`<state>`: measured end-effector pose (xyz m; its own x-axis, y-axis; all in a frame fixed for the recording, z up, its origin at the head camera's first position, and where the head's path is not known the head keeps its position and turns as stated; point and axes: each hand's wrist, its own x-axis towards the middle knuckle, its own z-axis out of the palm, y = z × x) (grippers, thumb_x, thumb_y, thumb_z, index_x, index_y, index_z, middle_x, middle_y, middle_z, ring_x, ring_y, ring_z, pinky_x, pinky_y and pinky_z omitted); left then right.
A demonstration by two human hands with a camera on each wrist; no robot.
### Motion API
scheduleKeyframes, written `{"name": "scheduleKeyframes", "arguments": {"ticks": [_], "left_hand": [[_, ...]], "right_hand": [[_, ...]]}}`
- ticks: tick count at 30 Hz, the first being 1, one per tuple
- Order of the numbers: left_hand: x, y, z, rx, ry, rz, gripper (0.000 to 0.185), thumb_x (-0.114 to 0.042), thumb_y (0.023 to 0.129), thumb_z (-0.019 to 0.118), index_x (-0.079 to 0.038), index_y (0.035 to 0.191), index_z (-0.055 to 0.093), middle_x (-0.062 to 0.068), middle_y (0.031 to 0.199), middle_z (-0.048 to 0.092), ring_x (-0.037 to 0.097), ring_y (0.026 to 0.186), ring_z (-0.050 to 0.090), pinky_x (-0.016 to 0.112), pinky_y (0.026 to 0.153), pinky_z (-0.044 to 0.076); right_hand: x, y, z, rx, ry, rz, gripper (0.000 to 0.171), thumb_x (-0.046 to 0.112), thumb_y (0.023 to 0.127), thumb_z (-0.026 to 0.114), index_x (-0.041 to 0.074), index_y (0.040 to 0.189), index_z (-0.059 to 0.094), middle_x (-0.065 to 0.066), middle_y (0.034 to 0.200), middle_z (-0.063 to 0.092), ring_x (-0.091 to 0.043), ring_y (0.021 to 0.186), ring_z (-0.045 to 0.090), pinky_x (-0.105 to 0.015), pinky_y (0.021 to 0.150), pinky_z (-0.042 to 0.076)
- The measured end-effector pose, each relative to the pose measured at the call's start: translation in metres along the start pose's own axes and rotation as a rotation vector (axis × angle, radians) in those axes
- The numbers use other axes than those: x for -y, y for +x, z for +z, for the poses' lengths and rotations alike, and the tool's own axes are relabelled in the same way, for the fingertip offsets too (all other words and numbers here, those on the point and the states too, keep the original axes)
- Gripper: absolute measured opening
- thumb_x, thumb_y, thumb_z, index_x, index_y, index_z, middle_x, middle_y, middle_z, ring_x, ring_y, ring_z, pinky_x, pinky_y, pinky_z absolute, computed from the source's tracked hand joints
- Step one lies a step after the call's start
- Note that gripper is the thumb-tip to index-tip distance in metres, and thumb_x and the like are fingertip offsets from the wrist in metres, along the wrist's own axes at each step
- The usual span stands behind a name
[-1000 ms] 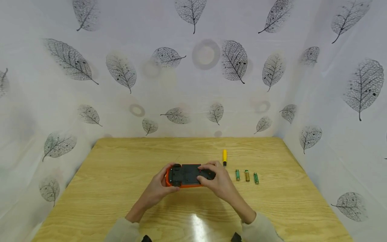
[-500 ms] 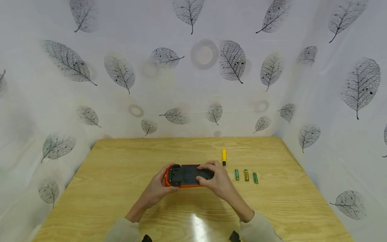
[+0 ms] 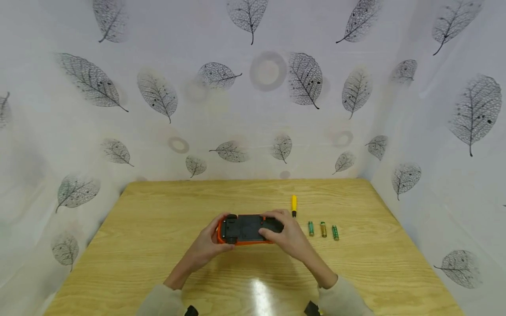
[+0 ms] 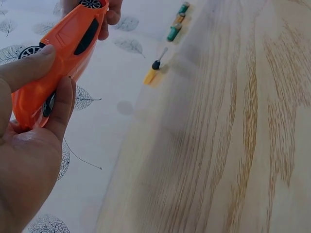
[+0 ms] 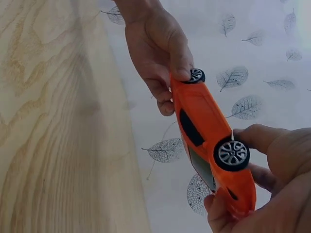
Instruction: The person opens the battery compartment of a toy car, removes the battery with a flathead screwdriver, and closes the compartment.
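Orange plastic fills the space between the two hands: a toy car [image 3: 245, 229] is held above the wooden table [image 3: 158, 245], turned upside down so that its black underside faces up in the head view. The left hand [image 3: 207, 243] grips one end of the car, with the thumb on one side and the fingers curled around the other side. The right hand [image 3: 286, 237] grips the opposite end in the same way, fingers bent over the black bottom plate. In the right wrist view the car body shows dark windows and a silver wheel [image 5: 232, 154] just beside the right thumb. I can read no brand, label or writing on the car; the bottom plate is too small and dark to tell.

Just beyond the right hand, a small screwdriver [image 3: 294, 205] with a yellow handle lies on the table, pointing toward the person. To the right of the hand, three small batteries [image 3: 323, 229] lie in a row, near each other but apart: two green ones with a gold one between them. Their printing is too small to read. In the left wrist view the same screwdriver and batteries lie near the far edge of the table.

Light-coloured sleeves [image 3: 162, 303] cover both forearms. A white cloth [image 3: 253, 109] printed with grey leaf skeletons hangs behind the table and along both sides. A bright reflection of light sits on the table near the person.
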<state>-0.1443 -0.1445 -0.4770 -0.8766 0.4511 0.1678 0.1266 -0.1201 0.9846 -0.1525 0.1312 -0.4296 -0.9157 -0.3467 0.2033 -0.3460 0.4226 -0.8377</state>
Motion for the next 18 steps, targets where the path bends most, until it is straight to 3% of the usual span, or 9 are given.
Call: {"name": "scheduleKeyframes", "arguments": {"ticks": [5, 12, 15, 18], "left_hand": [[-0.002, 0.000, 0.000, -0.005, -0.008, 0.004, 0.088, 0.013, 0.087, 0.073, -0.001, 0.160, 0.025, 0.035, 0.156, 0.028, 0.019, 0.124, 0.061, 0.034, 0.092, 0.059], [-0.002, -0.001, -0.001, 0.009, -0.039, 0.016, 0.089, 0.013, 0.087, 0.074, 0.000, 0.160, 0.024, 0.035, 0.156, 0.027, 0.016, 0.125, 0.060, 0.033, 0.094, 0.058], [-0.002, -0.002, -0.001, 0.009, -0.044, 0.019, 0.089, 0.013, 0.087, 0.074, 0.000, 0.160, 0.024, 0.035, 0.156, 0.027, 0.015, 0.125, 0.060, 0.033, 0.093, 0.058], [-0.003, -0.002, -0.001, 0.008, -0.043, 0.020, 0.089, 0.012, 0.087, 0.074, 0.000, 0.160, 0.024, 0.035, 0.156, 0.027, 0.015, 0.124, 0.061, 0.033, 0.093, 0.058]], "right_hand": [[-0.005, -0.002, -0.017, 0.096, 0.058, 0.028, 0.068, 0.027, 0.095, 0.078, 0.009, 0.154, 0.047, -0.016, 0.151, 0.048, -0.040, 0.140, 0.042, -0.064, 0.108, 0.040], [-0.021, -0.003, -0.033, 0.251, 0.142, -0.001, 0.085, 0.026, 0.094, 0.079, 0.009, 0.162, 0.030, -0.017, 0.164, 0.033, -0.043, 0.150, 0.029, -0.064, 0.116, 0.032], [-0.026, -0.004, -0.037, 0.286, 0.160, -0.014, 0.088, 0.022, 0.093, 0.080, 0.010, 0.163, 0.028, -0.016, 0.166, 0.029, -0.042, 0.146, 0.036, -0.056, 0.107, 0.046], [-0.029, -0.004, -0.039, 0.312, 0.175, -0.029, 0.091, 0.014, 0.091, 0.081, 0.009, 0.164, 0.026, -0.016, 0.167, 0.027, -0.041, 0.134, 0.048, -0.042, 0.090, 0.055]]}}
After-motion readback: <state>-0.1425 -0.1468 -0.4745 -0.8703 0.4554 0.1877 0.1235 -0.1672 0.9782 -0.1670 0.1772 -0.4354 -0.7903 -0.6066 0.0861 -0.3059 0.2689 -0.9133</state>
